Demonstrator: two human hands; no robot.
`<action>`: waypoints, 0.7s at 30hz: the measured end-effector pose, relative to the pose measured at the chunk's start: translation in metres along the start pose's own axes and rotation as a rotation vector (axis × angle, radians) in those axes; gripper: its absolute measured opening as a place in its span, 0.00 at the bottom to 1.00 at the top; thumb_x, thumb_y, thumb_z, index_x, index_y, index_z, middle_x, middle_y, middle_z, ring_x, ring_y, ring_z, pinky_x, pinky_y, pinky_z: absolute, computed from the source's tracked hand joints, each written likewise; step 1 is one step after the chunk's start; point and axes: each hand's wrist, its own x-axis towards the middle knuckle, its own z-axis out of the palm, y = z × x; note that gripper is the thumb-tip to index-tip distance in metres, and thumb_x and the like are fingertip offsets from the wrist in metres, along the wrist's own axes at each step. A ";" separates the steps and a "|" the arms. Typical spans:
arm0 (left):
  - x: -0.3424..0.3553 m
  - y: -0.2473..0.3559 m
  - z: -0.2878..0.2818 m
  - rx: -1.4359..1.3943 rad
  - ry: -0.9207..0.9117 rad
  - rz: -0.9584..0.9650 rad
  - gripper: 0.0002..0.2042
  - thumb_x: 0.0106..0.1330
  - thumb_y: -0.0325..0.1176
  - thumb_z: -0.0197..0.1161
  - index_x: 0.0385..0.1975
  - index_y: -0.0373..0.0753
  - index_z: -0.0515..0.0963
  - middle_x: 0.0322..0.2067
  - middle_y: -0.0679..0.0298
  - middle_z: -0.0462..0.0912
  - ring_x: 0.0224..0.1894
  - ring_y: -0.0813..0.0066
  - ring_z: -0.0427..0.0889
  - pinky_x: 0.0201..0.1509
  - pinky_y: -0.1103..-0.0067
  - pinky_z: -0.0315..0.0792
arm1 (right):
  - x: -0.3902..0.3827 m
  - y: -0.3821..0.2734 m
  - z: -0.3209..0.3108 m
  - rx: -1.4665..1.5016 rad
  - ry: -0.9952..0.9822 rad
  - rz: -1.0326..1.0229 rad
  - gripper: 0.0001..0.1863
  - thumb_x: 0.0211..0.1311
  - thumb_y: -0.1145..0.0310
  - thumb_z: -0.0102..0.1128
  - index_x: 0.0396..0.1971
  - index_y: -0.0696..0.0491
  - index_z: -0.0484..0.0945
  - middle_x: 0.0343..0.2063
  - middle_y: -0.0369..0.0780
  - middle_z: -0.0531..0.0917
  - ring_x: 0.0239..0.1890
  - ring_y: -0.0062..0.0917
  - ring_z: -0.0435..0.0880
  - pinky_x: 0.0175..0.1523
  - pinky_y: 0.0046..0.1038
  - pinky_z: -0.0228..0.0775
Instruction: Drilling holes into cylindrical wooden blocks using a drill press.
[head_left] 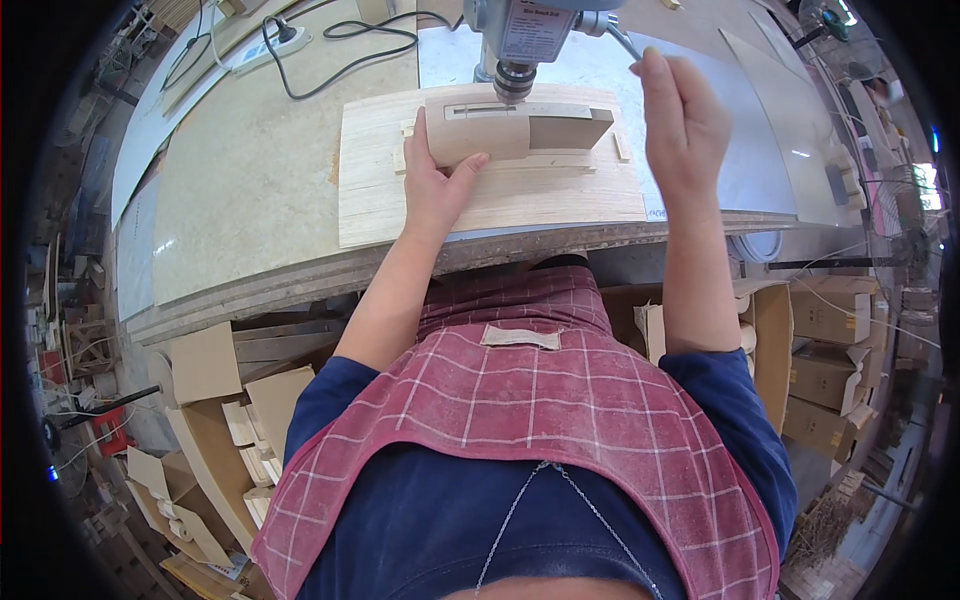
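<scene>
A pale wooden piece [478,138] with a curved front and a long slot in its top lies on a light wooden board [390,215]. My left hand [440,185] grips its left end, fingers along the side and thumb against the front. Just above the piece hangs the chuck [514,82] of a small drill press [530,35]. I cannot make out whether a bit touches the wood. On the right, my right hand [685,130] is raised and closed on the end of the drill press lever [624,42], its fingers partly hidden.
Thin wooden strips [560,166] sit on the board around the piece. A power strip [270,48] and a black cable [365,62] lie at the back left of the workbench [250,200]. Cardboard boxes [205,450] with wooden parts stand below left; more boxes [825,375] are stacked right.
</scene>
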 end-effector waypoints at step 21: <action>0.000 -0.002 0.001 -0.069 -0.008 -0.024 0.43 0.48 0.32 0.68 0.62 0.35 0.47 0.47 0.54 0.61 0.46 0.64 0.72 0.45 0.75 0.72 | -0.040 0.050 0.044 0.124 0.312 -0.291 0.04 0.57 0.78 0.51 0.24 0.59 0.72 0.15 0.36 0.68 0.15 0.18 0.61 0.19 0.19 0.52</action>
